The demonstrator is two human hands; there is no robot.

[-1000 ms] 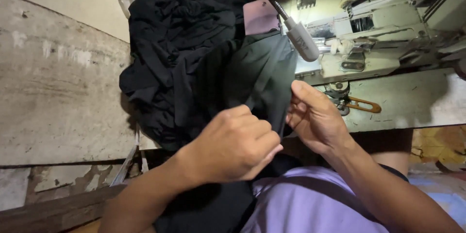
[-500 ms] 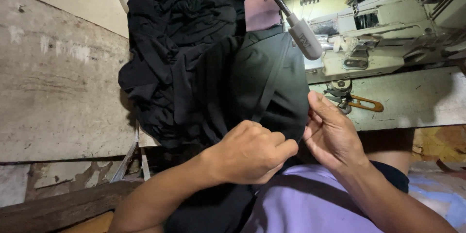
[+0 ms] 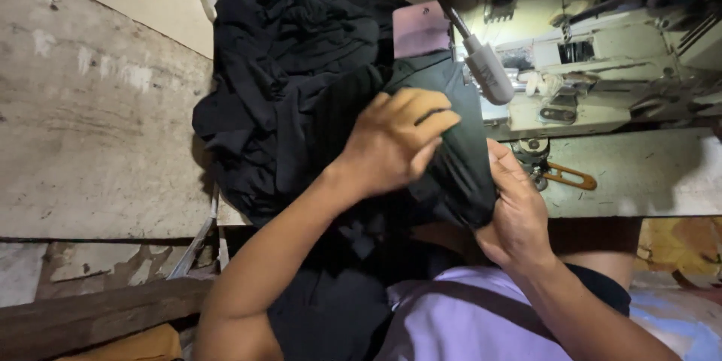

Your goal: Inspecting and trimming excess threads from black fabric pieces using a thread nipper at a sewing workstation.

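Beside the sewing machine, both hands grip one dark cloth piece — left hand above, right hand below.

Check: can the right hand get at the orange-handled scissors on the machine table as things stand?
Probably yes. The scissors lie bare on the machine table, just beyond the right hand, nothing between. But that hand is pinching the dark cloth and would have to let go first.

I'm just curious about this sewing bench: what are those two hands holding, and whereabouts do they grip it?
Both hold the dark fabric piece. The left hand grips it from above, fingers curled over its upper fold; the right hand pinches its lower right edge.
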